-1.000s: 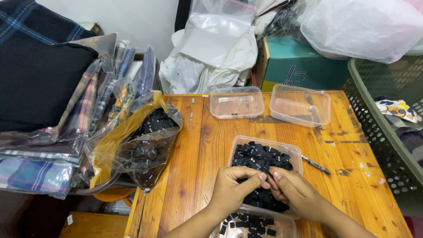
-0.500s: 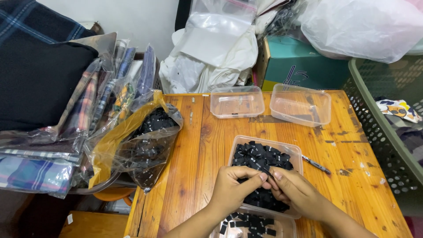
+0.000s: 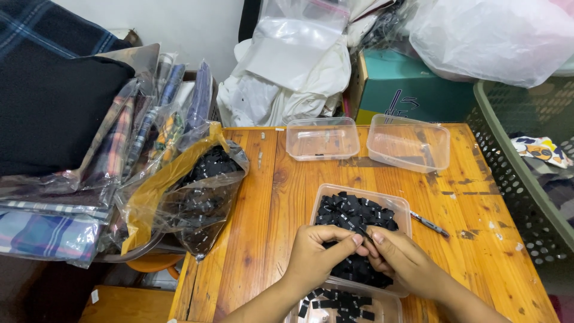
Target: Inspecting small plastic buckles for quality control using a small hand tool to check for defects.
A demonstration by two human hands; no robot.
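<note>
Leftmost, a stack of cloth (image 3: 54, 149) in clear sleeves runs off the frame edge, so its full extent cannot be seen. Beside it a clear bag (image 3: 191, 191) with a yellow lining slumps half over the table's (image 3: 257, 227) left edge, stuffed with small black pieces too crumpled together to tell apart.

At the table's middle, the left hand (image 3: 317, 254) and right hand (image 3: 400, 263) meet over a clear tub (image 3: 359, 233) heaped with black tags (image 3: 353, 209). Both hands have fingertips pressed together, pinching one small black tag (image 3: 362, 236) between them, just above the heap; the tag itself is nearly all covered by the fingers. The hands hide the tub's near side. Below the wrists a second tub (image 3: 344, 302) of tags is cut off by the bottom edge.

At the table's back stand two empty clear tubs (image 3: 314, 139), side by side. A pen (image 3: 429, 224) lies just right of the heaped tub. Far right, a green basket (image 3: 520, 173) holds patterned cloth and is cropped by the frame.
</note>
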